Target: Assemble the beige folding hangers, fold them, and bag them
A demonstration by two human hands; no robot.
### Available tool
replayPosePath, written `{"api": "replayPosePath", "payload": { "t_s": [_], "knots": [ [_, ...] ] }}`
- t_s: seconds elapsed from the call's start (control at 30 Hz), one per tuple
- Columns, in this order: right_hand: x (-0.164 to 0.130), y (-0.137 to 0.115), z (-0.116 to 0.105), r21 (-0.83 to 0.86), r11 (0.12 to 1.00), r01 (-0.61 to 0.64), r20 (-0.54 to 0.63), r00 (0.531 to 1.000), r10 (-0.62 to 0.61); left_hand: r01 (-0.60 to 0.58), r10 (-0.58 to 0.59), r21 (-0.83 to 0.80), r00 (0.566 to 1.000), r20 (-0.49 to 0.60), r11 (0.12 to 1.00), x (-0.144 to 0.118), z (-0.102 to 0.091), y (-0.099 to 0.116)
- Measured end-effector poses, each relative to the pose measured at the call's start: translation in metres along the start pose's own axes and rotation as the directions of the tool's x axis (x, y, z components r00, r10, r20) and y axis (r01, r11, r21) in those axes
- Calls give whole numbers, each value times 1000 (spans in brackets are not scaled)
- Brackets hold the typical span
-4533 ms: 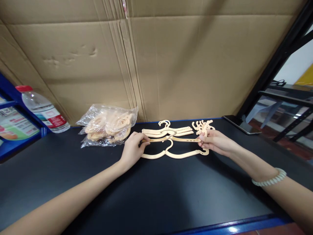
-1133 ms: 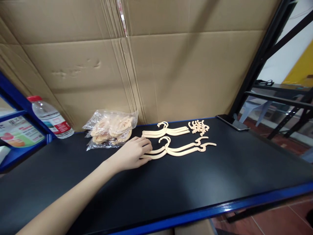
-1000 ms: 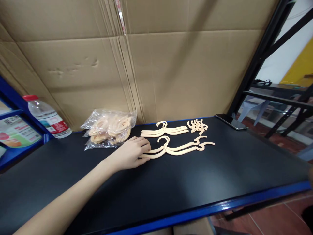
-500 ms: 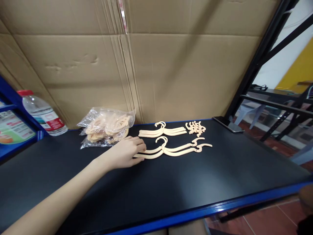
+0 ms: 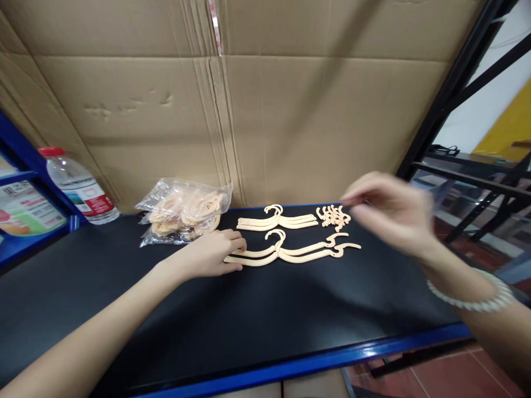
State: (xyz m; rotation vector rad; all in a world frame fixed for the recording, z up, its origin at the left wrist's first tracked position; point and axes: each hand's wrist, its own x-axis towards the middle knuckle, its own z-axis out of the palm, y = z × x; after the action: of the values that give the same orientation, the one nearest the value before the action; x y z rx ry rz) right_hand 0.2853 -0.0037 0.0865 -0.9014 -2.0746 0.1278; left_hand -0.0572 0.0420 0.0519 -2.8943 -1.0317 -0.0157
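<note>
Two cream plastic folding clothes hangers (image 5: 305, 257) lie flat on the black tabletop, one just in front of the other. Each has a small curved clip piece at its right end. My left hand (image 5: 218, 251) rests at their left ends, thumb and fingers apart around the tips. Behind them is a row of several similar hangers (image 5: 259, 224) without clip pieces at the ends. A small pile of loose curved clip pieces (image 5: 332, 217) sits to the right of that row. My right hand (image 5: 390, 210), wearing a beaded bracelet, hangs in the air near the pile; motion blurs its fingers.
A clear plastic bag (image 5: 185, 213) holds more hanger parts at the back left. Beside it leans a red-capped water bottle (image 5: 85, 190). Cardboard (image 5: 311, 121) stands along the back, and a black metal frame (image 5: 448, 105) rises at the right. The table has a blue front edge (image 5: 311, 365).
My right hand has come into view from the right, up near the pile of clip pieces. My left hand stays at the hangers' left ends. The view has shifted slightly.
</note>
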Motion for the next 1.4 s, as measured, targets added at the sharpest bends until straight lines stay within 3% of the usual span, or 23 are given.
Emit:
{"api": "replayPosePath", "payload": {
  "t_s": [0.07, 0.13, 0.23, 0.37, 0.63, 0.73, 0.83, 0.9, 1.0, 1.1, 1.27, 1.4],
  "knots": [
    [0, 14, 24, -23, 999, 39, 278, 960, -31, -14, 14, -28, 1000, -6, 1000, 1, 2, 0],
    [-3, 34, 50, -28, 997, 71, 493, 869, -48, -26, 25, -59, 1000, -15, 998, 3, 5, 2],
    [-11, 57, 78, 4, 999, 54, 536, 843, -48, -53, 50, -82, 998, -48, 995, 5, 9, 4],
    [-18, 67, 86, 85, 996, 9, 488, 872, -50, -83, 75, -95, 994, -81, 992, 8, 15, 4],
    [-19, 64, 85, 94, 996, -12, 444, 895, -31, -51, 43, -127, 997, -63, 991, 9, 16, 2],
    [-16, 68, 75, 82, 996, -43, 345, 939, 12, -32, 13, -179, 994, -109, 983, 10, 18, -2],
    [-14, 86, 55, 71, 972, -224, 145, 967, 212, 13, -74, -263, 972, -224, 965, 12, 25, -10],
    [-14, 106, 41, 121, 922, -368, -7, 929, 371, 44, -148, -329, 943, -299, 943, 14, 31, -17],
    [-17, 140, 29, 236, 816, -528, -195, 797, 572, 96, -260, -422, 900, -351, 901, 18, 42, -28],
    [-23, 164, 29, 269, 756, -596, -251, 715, 653, 129, -318, -478, 885, -340, 869, 20, 51, -37],
    [-28, 175, 36, 245, 716, -653, -249, 672, 698, 118, -347, -535, 870, -351, 837, 22, 61, -43],
    [-30, 176, 36, 195, 716, -670, -250, 672, 697, 80, -333, -544, 861, -385, 836, 23, 65, -44]
  ]
}}
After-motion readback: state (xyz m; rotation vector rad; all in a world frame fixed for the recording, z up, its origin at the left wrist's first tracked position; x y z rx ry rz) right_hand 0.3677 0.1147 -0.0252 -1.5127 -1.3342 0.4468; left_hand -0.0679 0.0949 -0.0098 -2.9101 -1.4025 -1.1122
